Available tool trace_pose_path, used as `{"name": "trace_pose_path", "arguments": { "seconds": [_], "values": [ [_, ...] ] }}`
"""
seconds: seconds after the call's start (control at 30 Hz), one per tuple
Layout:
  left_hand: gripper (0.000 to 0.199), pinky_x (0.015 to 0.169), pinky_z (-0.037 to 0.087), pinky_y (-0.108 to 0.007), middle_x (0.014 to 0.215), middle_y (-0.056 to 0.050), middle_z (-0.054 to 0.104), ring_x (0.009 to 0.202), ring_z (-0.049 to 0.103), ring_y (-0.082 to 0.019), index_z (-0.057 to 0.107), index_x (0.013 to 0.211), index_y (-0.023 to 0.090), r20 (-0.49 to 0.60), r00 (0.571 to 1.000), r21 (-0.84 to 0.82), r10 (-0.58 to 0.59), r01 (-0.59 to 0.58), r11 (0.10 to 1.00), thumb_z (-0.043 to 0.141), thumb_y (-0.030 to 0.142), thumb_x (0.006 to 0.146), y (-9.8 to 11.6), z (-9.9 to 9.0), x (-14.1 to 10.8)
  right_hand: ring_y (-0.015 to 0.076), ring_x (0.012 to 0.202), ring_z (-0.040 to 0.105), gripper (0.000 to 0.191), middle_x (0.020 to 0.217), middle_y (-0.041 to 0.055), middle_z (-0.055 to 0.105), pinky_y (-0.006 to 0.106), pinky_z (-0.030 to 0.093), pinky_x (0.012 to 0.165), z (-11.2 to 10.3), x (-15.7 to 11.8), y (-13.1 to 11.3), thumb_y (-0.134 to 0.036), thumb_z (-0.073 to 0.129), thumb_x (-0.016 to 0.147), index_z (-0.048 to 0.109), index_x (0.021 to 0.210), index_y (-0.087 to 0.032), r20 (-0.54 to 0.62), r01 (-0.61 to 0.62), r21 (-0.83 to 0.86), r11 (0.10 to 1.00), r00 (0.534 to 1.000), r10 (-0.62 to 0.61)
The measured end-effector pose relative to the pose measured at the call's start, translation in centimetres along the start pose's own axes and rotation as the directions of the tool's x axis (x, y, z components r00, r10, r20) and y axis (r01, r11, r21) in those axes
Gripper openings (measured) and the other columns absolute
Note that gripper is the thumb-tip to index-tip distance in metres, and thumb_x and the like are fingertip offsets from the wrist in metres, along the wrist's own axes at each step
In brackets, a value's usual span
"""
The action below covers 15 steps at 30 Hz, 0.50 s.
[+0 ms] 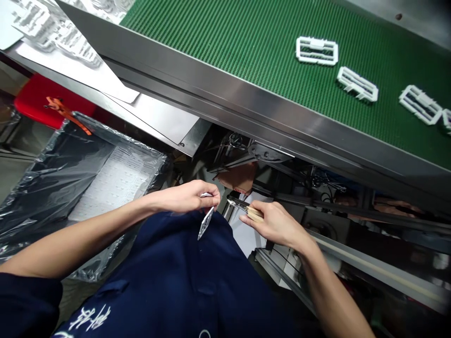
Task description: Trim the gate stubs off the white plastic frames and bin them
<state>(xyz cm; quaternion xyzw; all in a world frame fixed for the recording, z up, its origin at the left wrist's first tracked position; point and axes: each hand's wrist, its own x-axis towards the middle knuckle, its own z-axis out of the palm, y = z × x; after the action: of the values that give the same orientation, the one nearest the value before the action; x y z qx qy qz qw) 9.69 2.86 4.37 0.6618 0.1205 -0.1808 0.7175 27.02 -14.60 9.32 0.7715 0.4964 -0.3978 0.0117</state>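
Note:
My left hand (203, 197) is closed on a white plastic frame part (206, 224), pinched by its upper end. The part hangs tilted in front of the dark blue work shirt. To its right, my right hand (276, 221) is wrapped round a beige-handled hand tool (254, 214). Its dark metal tip points left towards my left hand, apart from the white part; whether it is a pair of nippers cannot be made out. Several similar white frame parts (317, 51) lie spread over the green conveyor belt (211, 42) above.
Left of me stands a box lined with clear plastic (45, 188), with white parts in layers inside. An orange-handled tool (66, 113) rests by its rim, near a red stool (52, 98). White parts (59, 35) are piled on a side table. The conveyor's metal edge (225, 89) runs across in front.

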Motion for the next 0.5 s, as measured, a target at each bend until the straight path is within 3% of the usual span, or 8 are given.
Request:
{"name": "trace_pose_path", "arguments": {
  "seconds": [0.1,0.17,0.3,0.4,0.5],
  "values": [
    [0.034,0.059,0.036,-0.023,0.071,0.000,0.053,0.065,0.046,-0.013,0.060,0.086,0.014,0.005,1.000,-0.003,0.023,-0.023,1.000,0.046,0.044,0.088,-1.6,0.3,0.4,0.0095,0.052,0.038,0.035,0.055,-0.0045,0.044,0.022,0.027,0.049,2.2,0.2,0.8,-0.050,0.050,0.082,0.047,0.064,-0.019,-0.112,-0.064,0.221,0.973,0.990,0.090],
    [0.032,0.067,0.038,-0.024,0.083,-0.002,0.057,0.074,0.048,-0.014,0.060,0.094,0.014,0.020,0.998,-0.017,0.058,-0.057,0.998,0.052,0.043,0.086,-2.6,0.6,0.7,0.0091,0.054,0.037,0.034,0.058,-0.0046,0.043,0.022,0.029,0.051,3.9,0.7,0.6,-0.049,0.051,0.081,0.046,0.065,-0.019,-0.180,-0.044,0.400,0.915,0.976,0.126],
    [0.031,0.071,0.038,-0.025,0.094,-0.003,0.058,0.082,0.049,-0.015,0.056,0.103,0.015,0.018,0.997,-0.155,0.074,-0.071,0.985,0.054,0.040,0.085,-3.5,1.4,1.0,0.0087,0.055,0.039,0.031,0.063,-0.0036,0.047,0.022,0.033,0.053,6.8,2.6,-1.2,-0.048,0.052,0.082,0.048,0.074,-0.018,-0.258,0.046,0.731,0.681,0.942,0.213],
    [0.030,0.070,0.039,-0.025,0.090,-0.002,0.057,0.079,0.049,-0.015,0.058,0.101,0.014,0.007,0.995,-0.197,0.104,-0.100,0.975,0.051,0.040,0.087,-3.5,1.8,1.1,0.0086,0.055,0.043,0.028,0.065,-0.0039,0.049,0.022,0.035,0.054,7.9,4.1,-2.5,-0.045,0.057,0.078,0.048,0.078,-0.019,-0.274,0.125,0.842,0.525,0.937,0.216],
    [0.032,0.074,0.039,-0.026,0.088,-0.003,0.058,0.079,0.050,-0.015,0.059,0.104,0.013,-0.009,0.994,-0.213,0.110,-0.109,0.971,0.046,0.039,0.090,-3.8,2.1,1.2,0.0087,0.056,0.045,0.023,0.064,-0.0048,0.050,0.021,0.037,0.055,8.5,4.7,-2.4,-0.037,0.063,0.074,0.049,0.079,-0.019,-0.241,0.136,0.861,0.489,0.958,0.158]
  ]
}}
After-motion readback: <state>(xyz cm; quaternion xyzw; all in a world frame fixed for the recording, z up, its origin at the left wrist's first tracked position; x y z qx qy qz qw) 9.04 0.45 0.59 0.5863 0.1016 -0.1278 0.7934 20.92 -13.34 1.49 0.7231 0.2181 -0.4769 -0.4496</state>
